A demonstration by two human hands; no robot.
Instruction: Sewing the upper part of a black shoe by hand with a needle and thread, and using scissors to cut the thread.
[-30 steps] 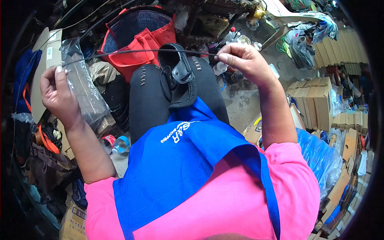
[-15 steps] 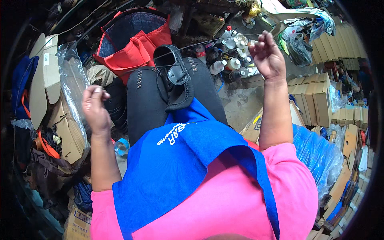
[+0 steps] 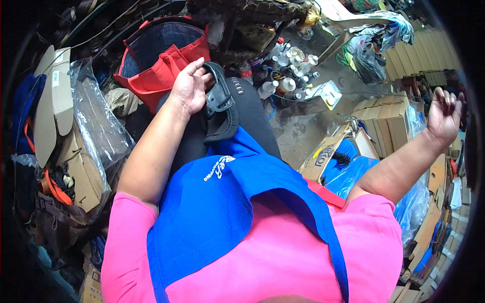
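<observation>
A black sandal (image 3: 225, 108) with a strap and buckle lies on my lap, on black trousers. My left hand (image 3: 188, 90) grips its upper left edge, fingers curled over the strap. My right hand (image 3: 444, 113) is raised far out to the right, well away from the sandal, fingertips bunched together. Whether it pinches a thread is too fine to see. A blue apron (image 3: 222, 202) hangs over my pink shirt below the sandal.
A red and denim bag (image 3: 161, 70) sits just beyond my knees. Several white plastic bottles (image 3: 290, 76) stand on the floor ahead. Cardboard boxes (image 3: 389, 121) and a blue plastic bag (image 3: 353, 177) crowd the right; clear plastic sheeting (image 3: 96, 121) and flat cardboard (image 3: 55, 101) crowd the left.
My left hand came in from the far left, away from the plastic sheeting, onto the sandal. My right hand swept from above the sandal far out to the right.
</observation>
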